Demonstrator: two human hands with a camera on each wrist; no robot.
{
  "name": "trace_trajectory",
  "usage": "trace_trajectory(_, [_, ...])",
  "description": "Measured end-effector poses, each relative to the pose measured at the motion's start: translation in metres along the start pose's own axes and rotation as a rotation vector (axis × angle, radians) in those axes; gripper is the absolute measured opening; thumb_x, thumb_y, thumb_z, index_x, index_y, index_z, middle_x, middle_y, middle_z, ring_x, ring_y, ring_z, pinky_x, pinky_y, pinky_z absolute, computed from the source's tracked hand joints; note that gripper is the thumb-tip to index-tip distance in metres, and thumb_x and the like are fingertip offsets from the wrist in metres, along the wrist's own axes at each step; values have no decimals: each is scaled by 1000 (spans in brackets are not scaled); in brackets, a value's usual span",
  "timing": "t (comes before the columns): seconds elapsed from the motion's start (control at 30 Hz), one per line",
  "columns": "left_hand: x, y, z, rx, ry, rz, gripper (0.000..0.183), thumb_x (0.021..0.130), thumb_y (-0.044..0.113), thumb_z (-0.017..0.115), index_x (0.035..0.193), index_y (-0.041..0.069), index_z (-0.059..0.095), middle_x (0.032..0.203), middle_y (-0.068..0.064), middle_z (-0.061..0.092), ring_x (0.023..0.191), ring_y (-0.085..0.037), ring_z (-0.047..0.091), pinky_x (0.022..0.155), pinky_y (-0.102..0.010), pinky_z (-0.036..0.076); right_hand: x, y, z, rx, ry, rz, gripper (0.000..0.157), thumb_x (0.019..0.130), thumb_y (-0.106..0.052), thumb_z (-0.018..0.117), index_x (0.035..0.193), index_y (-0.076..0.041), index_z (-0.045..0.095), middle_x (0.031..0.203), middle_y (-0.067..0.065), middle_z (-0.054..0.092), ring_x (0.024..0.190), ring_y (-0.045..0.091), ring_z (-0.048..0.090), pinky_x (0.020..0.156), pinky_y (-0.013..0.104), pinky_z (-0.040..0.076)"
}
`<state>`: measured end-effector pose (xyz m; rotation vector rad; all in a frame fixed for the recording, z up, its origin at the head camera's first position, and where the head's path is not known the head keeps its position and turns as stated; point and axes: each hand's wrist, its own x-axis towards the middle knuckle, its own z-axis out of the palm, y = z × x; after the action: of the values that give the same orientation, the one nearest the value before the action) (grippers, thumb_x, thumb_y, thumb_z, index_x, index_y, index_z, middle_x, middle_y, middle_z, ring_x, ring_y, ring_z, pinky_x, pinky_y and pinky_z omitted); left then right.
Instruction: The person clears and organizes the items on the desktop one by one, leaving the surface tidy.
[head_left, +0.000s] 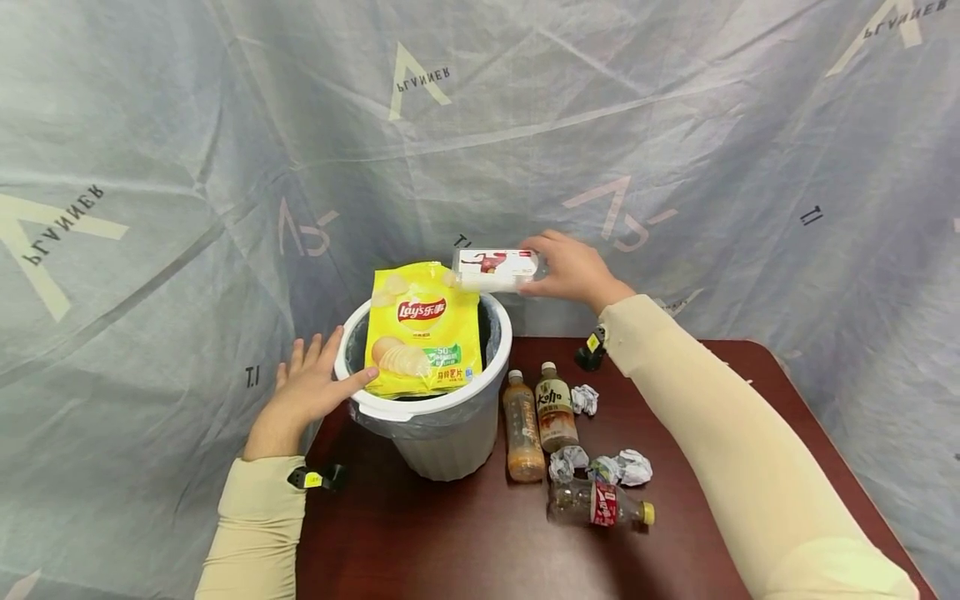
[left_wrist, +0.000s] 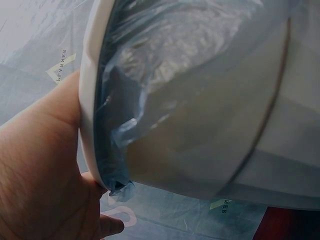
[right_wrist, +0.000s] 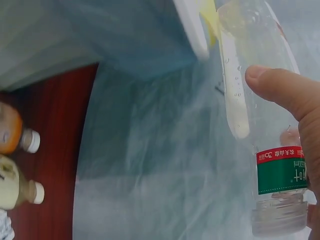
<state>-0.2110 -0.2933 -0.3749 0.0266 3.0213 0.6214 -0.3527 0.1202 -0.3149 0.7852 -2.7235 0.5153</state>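
Right hand (head_left: 573,268) curled round one end of a clear plastic bottle (head_left: 491,268), I hold it lying nearly level above the far right part of the bin (head_left: 506,337), my thumb below and fingers over the top, parted only by the bottle's width. From the right wrist, its capped end points toward my palm and its base toward the yellow chip bag (head_left: 423,337) in the bin's mouth; whether bottle and bag touch, I can't tell. The bin stands near the far left corner of the tabletop (head_left: 420,550). My left hand (head_left: 307,396) rests at the left of the rim, fingers spread.

I judge the bottle light, since droplets show on its wall, though I can't be sure how much is inside. Thin plastic like this should dent rather than break, and might slide if damp. A soft grip round the body, clear of the cap, suits it best.
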Motion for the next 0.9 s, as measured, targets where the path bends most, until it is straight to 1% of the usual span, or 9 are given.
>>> trace_trajectory(0.17, [1,-2,1,-5,1,-2,116,85,85,45,164,17,-3,165,-30,-3,150,-49,-18,111,-74,-10,14,-24,8,-2,-28,-18,77,79,-51,83,144,-21,56,133,4,57,106,28,61,87,52,51])
trace_trajectory(0.27, [0,0,0,-10,2,-1,115,85,84,46,164,17,-2,165,-30,-2,150,-49,-17,111,-74,-10,22,-40,15,8,-52,-28,78,80,-53,81,146,-21,54,137,4,56,110,28,61,90,53,51])
trace_trajectory(0.4, [-2,4,-2,-5,-1,-2,114,86,82,48,164,15,0,165,-31,-1,150,-51,-15,111,-74,-8,30,-61,26,-6,-79,-35,77,82,-56,79,147,-22,54,142,4,54,115,27,60,93,53,51])
trace_trajectory(0.53, [-3,6,-3,6,-9,-5,113,87,82,48,164,14,-1,164,-32,-1,149,-52,-15,111,-75,-7,37,-79,36,-9,-102,-34,75,82,-58,78,145,-25,54,143,2,53,113,26,61,92,52,51])
trace_trajectory(0.63, [-2,6,-3,6,-10,-5,113,87,81,48,164,15,-2,164,-32,-2,149,-52,-15,111,-75,-7,41,-88,43,-5,-121,-28,75,82,-59,77,145,-26,54,142,1,53,114,24,60,94,51,50])
trace_trajectory(0.77, [-2,5,-3,-1,-12,-8,114,86,82,48,164,15,-1,165,-32,-2,149,-51,-15,111,-75,-7,44,-97,52,-13,-150,-21,78,82,-61,76,147,-26,53,146,2,51,120,24,57,98,50,48])
trace_trajectory(0.9, [-3,5,-3,-7,-12,-12,114,86,82,49,164,15,-1,165,-32,-2,149,-51,-16,111,-75,-7,46,-104,57,-30,-147,-32,79,81,-61,77,147,-25,54,142,2,53,114,22,59,96,47,50])
